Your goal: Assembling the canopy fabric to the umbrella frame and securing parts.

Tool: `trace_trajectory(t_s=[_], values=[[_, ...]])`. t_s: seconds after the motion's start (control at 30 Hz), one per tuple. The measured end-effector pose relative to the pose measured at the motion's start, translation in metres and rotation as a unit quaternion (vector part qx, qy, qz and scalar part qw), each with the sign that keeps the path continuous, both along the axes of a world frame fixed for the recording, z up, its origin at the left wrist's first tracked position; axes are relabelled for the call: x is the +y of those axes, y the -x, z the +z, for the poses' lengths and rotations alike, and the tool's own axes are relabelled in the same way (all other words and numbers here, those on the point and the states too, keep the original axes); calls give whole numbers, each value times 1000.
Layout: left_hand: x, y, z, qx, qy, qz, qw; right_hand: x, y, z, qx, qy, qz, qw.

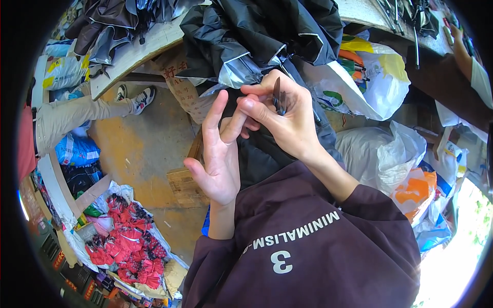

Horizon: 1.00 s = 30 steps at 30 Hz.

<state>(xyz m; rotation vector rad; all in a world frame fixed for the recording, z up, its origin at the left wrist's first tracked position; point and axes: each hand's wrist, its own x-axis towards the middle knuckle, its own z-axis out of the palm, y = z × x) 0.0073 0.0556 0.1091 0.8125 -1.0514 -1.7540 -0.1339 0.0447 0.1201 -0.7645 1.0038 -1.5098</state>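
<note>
My left hand [222,159] is raised in front of my chest, thumb and index finger spread apart. Its middle finger reaches to the fingertips of my right hand [291,115], which pinch at that spot; anything thin between them is too small to make out. Tucked in my right hand is a small dark tool with pointed blades [279,96], like thread snips, tips up; its grip is hidden by the fingers. Just beyond both hands, a heap of black umbrella fabric with silver lining [262,36] hangs over the edge of a white table [154,42].
Red umbrella bundles [134,246] fill a lined box at lower left. At right hang an open plastic bag [377,82] and a pale sack [372,149]. A wooden block [187,186] lies left of me. Another person's leg [82,115] extends in from the left.
</note>
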Motion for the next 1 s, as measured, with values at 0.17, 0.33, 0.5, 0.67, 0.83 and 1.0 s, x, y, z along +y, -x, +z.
trace_trajectory(t_s=[0.17, 0.33, 0.5, 0.67, 0.83, 1.0], values=[[1, 1, 2, -21, -15, 38, 999, 1, 1, 2, -52, -20, 9, 998], [-1, -5, 3, -47, 15, -10, 999, -1, 4, -5, -1, 0, -2, 1000], [-2, -7, 1, -23, 12, -27, 999, 0, 10, -8, 53, 4, 19, 998], [-5, -8, -7, 12, 16, -64, 998, -5, 13, -8, 52, -7, 18, 998], [-12, 2, 4, -26, 9, -70, 997, -6, 22, 5, -10, -88, 19, 996], [-29, 7, 20, -60, 64, -73, 993, -11, 27, 13, 159, 22, 8, 987]])
